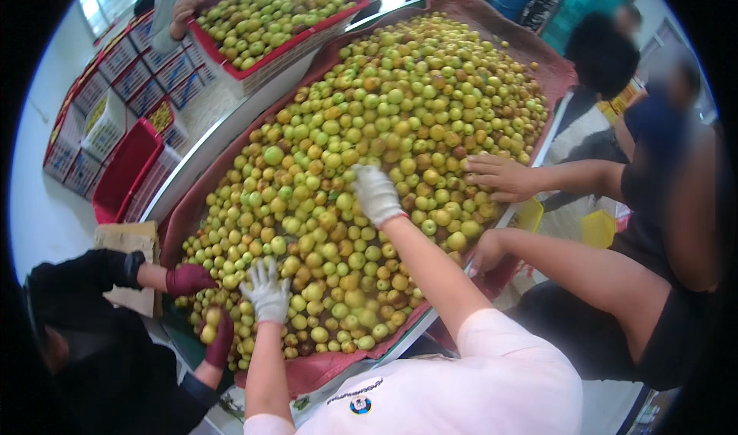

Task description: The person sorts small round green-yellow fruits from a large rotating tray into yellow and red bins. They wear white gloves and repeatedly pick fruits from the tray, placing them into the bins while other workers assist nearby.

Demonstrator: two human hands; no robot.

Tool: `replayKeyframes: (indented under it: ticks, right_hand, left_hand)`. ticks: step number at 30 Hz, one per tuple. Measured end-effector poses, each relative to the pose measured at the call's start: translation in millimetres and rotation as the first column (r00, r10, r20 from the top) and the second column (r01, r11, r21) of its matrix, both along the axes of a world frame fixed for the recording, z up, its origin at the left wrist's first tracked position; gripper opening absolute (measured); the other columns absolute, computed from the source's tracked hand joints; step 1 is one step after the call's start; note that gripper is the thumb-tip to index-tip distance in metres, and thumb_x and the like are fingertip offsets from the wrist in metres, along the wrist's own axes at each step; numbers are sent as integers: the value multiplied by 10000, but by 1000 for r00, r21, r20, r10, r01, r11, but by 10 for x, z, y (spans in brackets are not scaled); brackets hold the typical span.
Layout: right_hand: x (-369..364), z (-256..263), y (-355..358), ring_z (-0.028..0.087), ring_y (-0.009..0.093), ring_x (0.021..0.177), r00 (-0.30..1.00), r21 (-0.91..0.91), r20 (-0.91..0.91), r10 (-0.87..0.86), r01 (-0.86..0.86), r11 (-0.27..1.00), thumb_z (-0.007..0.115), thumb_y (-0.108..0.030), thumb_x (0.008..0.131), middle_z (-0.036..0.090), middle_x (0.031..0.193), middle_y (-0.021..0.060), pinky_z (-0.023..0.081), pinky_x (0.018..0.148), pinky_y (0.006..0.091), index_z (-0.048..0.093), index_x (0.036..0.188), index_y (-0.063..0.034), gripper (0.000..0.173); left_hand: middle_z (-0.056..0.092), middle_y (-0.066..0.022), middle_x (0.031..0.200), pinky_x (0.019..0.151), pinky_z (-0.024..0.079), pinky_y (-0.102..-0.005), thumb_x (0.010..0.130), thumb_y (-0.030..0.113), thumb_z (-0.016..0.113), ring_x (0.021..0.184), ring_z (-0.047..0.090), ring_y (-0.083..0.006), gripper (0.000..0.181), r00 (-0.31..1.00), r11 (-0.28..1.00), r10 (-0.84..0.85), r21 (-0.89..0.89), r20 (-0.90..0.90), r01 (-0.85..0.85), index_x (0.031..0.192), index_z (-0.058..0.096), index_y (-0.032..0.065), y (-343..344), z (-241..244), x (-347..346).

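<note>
A wide heap of small yellow-green fruit (357, 227), which look like jujubes, many with brown patches, covers a sorting table before me. My left hand (266, 294), in a white knit glove, lies palm down on the near left part of the heap with its fingers spread. Farther out, near the middle, my right hand (376, 196) wears a matching glove with a red cuff edge. Its fingers point away from me into the fruit, and the fingertips are partly hidden, so a grip is not clear. A reddish cloth (311, 371) lines the table under the fruit.
At left, a co-worker's maroon-gloved hand (218, 337) holds fruit. Another person's bare hand (501, 178) rests on the heap at right. A red-lined crate (230, 66) of fruit stands beyond the table's metal edge (190, 164). Stacked crates (118, 60) line the wall.
</note>
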State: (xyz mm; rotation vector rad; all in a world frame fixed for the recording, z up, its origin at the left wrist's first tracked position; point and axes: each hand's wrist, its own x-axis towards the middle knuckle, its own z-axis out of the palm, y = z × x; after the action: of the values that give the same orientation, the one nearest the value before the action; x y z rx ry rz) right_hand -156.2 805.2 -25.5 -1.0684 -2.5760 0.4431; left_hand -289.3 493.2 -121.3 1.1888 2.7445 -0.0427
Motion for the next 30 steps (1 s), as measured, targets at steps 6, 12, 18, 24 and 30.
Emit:
replayKeyframes:
  ticks: [6,12,18,24,30]
  right_hand:
    - [-600,-339,-19,661,293,887,951,-29,292,101,-96,995,555,-87,904,582,1083,226,567,730,380,533,1150,-57,249]
    - [-424,24,-426,638,342,962,935,-378,151,322,-246,893,513,-158,925,597,1100,220,518,840,422,582,1098,-36,223]
    - [516,238,-47,635,266,946,967,-135,-235,100,-134,982,486,-190,947,658,1027,133,501,880,396,669,1007,-64,230]
    - [979,62,840,624,416,926,796,-152,-195,-573,553,819,466,-172,927,473,1292,223,503,836,501,479,1244,-76,332]
    - [1119,11,702,663,398,836,740,-161,-23,-672,661,733,503,-114,892,114,1524,292,535,785,471,387,1379,-104,501]
  left_hand:
    - [302,-215,1483,1145,145,-528,881,240,589,1398,273,-334,628,998,908,32,418,-53,-7,1398,340,-15,15,-4,439]
    - [392,-151,1419,1083,252,-587,783,432,677,1378,304,-361,673,790,772,-613,213,-5,599,1358,465,154,1055,410,1251]
    - [257,-58,1557,1057,223,-666,822,552,623,1438,241,-248,762,862,862,-506,-13,26,507,1457,352,229,1080,311,754]
    - [196,-8,1585,1055,221,-690,834,442,667,1452,187,-314,847,959,960,-279,12,54,279,1512,197,251,513,152,280]
    - [134,-99,1594,1043,265,-686,876,365,623,1460,152,-316,814,991,968,91,-242,103,-63,1528,165,198,388,310,65]
